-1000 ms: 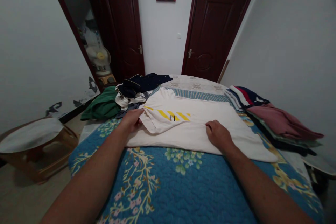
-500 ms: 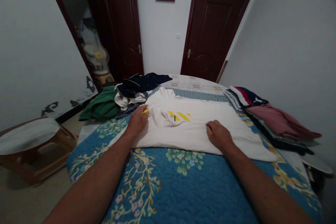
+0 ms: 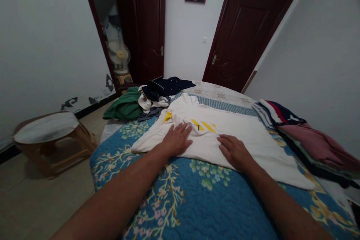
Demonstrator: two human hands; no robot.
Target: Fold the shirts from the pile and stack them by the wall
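A white T-shirt [image 3: 247, 131] with yellow stripes and dark lettering lies spread sideways across the blue floral quilt [image 3: 225, 210]. On its near left part rests my left hand [image 3: 177, 140], palm down with the fingers stretched out, just left of the print. My right hand [image 3: 233, 150] lies flat on the near edge of the shirt, right of the print, fingers extended. Neither hand grips the cloth. A yellow patch [image 3: 167, 116] shows on the shirt's left sleeve area, and some wrinkles run near my left hand.
Rumpled clothes lie at the back left: a green garment [image 3: 125, 104] and a navy one [image 3: 174, 85]. A folded stack with a pink garment [image 3: 317, 140] sits at the right edge. A wooden stool [image 3: 47, 131] stands on the floor at left.
My left hand has let go of the yellow-marked sleeve and moved right and nearer, flattening on the shirt. My right hand's curled fingers have straightened. The view has turned left.
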